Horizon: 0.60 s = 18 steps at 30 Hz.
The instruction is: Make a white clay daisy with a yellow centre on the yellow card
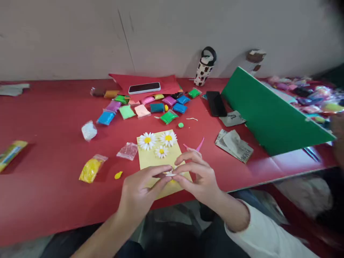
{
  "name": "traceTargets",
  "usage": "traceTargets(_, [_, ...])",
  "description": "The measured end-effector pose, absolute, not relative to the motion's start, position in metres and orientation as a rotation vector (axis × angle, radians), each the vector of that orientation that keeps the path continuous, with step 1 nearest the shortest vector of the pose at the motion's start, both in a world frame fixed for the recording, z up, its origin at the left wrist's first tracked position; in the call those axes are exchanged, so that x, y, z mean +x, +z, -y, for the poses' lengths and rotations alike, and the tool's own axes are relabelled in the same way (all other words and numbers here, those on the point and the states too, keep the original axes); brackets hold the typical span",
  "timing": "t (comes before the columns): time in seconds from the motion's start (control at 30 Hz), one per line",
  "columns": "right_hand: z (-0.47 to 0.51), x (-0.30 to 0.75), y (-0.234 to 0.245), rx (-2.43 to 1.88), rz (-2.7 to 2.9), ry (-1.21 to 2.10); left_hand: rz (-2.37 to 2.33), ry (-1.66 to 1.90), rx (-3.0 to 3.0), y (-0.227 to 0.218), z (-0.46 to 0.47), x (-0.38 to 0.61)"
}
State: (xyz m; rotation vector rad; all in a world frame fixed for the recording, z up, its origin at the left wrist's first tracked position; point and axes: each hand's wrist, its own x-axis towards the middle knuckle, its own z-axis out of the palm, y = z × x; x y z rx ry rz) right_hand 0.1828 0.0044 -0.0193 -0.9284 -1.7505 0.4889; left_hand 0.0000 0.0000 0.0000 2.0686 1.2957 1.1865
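Note:
My left hand (141, 186) and my right hand (200, 175) meet over the lower part of a yellow card (146, 157). Between their fingertips is a small white piece of clay (170, 175), pinched from both sides and partly hidden by the fingers. Three white daisies with yellow centres lie on the card: one at the upper left (147, 141), another at the upper right (168, 138) and a smaller one (161, 151) below them. Just beyond my right hand a pink modelling tool (199, 144) rests on the red table. A yellow bit of clay (118, 175) lies left of my left hand.
Several coloured clay packets (168, 116) spread across the table (53, 200). Nearer are a yellow packet (91, 170) and a clear bag (128, 151). A phone (144, 88), a patterned bottle (203, 70) and a dark phone (216, 104) sit behind; a green board (268, 111) leans at right.

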Motion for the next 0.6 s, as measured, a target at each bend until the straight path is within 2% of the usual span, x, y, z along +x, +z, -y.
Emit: traceTargets(0.6, [-0.0078,0.1847,-0.0199,-0.951,1.712,0.428,-1.282,1.251,2.13,0.0022,-0.0013,-0.003])
